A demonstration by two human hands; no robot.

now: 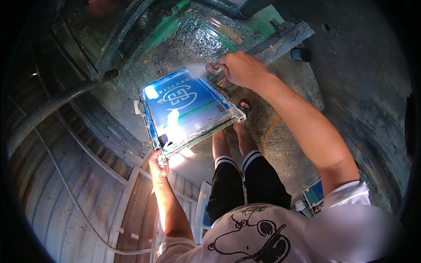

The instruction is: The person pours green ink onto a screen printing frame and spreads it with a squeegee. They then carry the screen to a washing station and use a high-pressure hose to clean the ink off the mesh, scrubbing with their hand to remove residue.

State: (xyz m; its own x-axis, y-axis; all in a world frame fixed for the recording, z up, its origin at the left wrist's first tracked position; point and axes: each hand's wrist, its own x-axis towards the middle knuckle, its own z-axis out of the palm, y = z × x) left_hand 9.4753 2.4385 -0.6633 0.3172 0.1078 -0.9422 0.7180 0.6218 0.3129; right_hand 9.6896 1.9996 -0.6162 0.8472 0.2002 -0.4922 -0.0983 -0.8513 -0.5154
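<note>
A screen-printing frame (193, 120) with a blue stencil, white lettering and a round logo is tilted in front of my legs, with glare on it. My left hand (158, 164) grips its near left corner. My right hand (243, 70), beyond the frame's upper right, is closed around a spray nozzle (212, 67) with a reddish end, and a pale mist spreads from it over the frame's top edge.
A dark pipe (66, 98) runs along the left beside corrugated metal walling (74, 184). A dark can (301, 54) stands on a stained ledge (294, 39) at upper right. Another blue screen (314, 193) sits low at right. My sandaled foot (244, 107) is below.
</note>
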